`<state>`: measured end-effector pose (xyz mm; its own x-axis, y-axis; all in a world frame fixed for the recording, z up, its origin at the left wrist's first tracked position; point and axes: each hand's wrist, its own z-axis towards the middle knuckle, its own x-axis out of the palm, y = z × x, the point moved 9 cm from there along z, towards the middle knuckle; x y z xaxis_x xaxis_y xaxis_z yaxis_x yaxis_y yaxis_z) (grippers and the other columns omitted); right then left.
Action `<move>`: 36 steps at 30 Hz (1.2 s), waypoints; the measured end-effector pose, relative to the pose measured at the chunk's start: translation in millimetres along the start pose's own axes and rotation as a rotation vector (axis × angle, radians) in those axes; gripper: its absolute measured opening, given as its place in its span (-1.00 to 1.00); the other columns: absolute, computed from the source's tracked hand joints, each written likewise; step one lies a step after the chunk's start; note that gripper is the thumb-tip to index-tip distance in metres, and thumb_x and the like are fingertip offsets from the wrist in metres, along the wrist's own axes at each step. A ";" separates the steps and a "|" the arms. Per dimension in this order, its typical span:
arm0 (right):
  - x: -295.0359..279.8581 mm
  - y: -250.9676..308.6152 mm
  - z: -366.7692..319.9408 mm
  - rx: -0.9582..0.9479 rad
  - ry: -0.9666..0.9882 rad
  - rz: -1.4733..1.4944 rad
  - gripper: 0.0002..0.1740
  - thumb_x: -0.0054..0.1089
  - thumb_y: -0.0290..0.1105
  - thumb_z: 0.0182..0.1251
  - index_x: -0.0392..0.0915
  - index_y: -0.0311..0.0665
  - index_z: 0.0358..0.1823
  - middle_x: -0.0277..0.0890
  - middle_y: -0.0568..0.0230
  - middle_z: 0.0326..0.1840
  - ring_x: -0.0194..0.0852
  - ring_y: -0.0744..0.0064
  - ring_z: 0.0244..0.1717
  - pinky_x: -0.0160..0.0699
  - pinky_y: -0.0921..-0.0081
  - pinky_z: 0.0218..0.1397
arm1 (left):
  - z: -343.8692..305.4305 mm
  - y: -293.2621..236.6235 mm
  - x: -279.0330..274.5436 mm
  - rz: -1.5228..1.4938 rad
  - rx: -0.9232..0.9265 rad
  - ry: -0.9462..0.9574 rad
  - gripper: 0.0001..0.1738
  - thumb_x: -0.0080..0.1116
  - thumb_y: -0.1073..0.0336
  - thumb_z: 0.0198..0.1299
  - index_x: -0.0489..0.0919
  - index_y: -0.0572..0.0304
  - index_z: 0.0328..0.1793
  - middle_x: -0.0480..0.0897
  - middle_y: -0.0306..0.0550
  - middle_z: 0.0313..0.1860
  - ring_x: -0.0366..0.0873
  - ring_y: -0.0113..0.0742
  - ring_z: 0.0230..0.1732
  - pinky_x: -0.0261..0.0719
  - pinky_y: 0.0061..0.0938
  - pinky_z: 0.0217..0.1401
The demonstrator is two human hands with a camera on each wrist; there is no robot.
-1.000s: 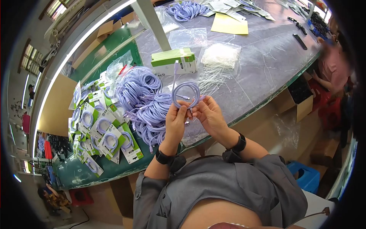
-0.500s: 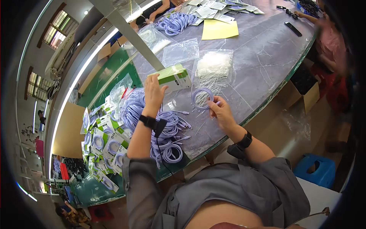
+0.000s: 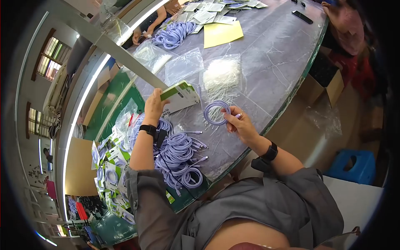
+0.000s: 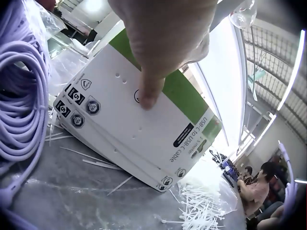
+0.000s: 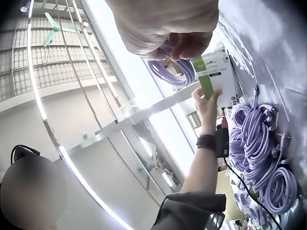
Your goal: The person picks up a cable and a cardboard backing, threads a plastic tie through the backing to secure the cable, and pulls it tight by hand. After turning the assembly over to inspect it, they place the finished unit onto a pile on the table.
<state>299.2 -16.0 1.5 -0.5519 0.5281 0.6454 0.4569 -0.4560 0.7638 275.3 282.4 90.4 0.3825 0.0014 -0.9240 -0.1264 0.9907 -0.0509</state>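
Note:
My left hand (image 3: 155, 106) grips the top of a stack of white-and-green cardboard cards (image 3: 183, 99), thumb on the front face. In the left wrist view the front card (image 4: 127, 129) reads "USB-C to USB-C cable", and a few cards stand slightly fanned and tilted. My right hand (image 3: 243, 127) pinches a coiled lilac cable (image 3: 205, 118) at its right side, with one cable end sticking up; the palm partly hides the coil (image 5: 168, 75) in the right wrist view. Below the cards lies a heap of coiled lilac cables (image 3: 177, 152).
Carded cables (image 3: 111, 177) lie piled at the left on the green surface. Behind the held coil is a plastic bag of thin white ties (image 3: 223, 73). A metal post (image 3: 129, 60) rises beside the cards. A yellow sheet (image 3: 223, 34) and black phone (image 3: 302, 17) lie farther back.
My left hand has left the coil and reached up and left to the cards, which it now grips and tilts. The right hand has carried the coil to the right, over the white ties.

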 end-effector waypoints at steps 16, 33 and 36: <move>57.5 -33.2 21.8 0.063 0.169 0.076 -0.73 0.04 -0.35 0.42 0.49 -0.30 0.05 0.45 0.43 -0.38 0.40 0.66 -0.45 0.42 0.64 -0.39 | -18.2 -77.2 -67.5 -0.419 0.032 0.009 -0.81 0.12 0.34 0.17 0.59 0.35 -0.22 0.60 0.15 -0.34 0.57 0.02 -0.27 0.47 -0.29 -0.19; 83.6 -24.8 -16.2 0.155 0.121 0.181 -0.74 0.05 -0.23 0.42 0.52 -0.25 -0.06 0.35 0.48 -0.60 0.26 0.67 -0.66 0.28 0.68 -0.55 | -147.3 -150.9 -20.0 -1.315 -0.596 -0.151 -0.76 0.23 0.30 0.18 0.52 0.25 -0.10 0.56 -0.22 -0.36 0.46 -0.51 -0.43 0.43 -0.59 -0.39; 66.2 -43.8 -31.1 0.197 0.047 -0.027 -0.74 0.03 -0.23 0.43 0.48 -0.24 -0.03 0.32 0.49 -0.64 0.27 0.65 -0.67 0.31 0.67 -0.57 | -165.0 -160.0 -6.0 -1.430 -0.742 -0.397 -0.80 0.12 0.24 0.27 0.51 0.23 -0.15 0.55 -0.24 -0.41 0.44 -0.52 -0.51 0.36 -0.61 -0.50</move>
<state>221.0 16.6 10.5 -0.5953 0.5020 0.6273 0.5666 -0.2913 0.7708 142.2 101.4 41.6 0.7456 -0.6449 0.1678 0.1739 -0.0548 -0.9832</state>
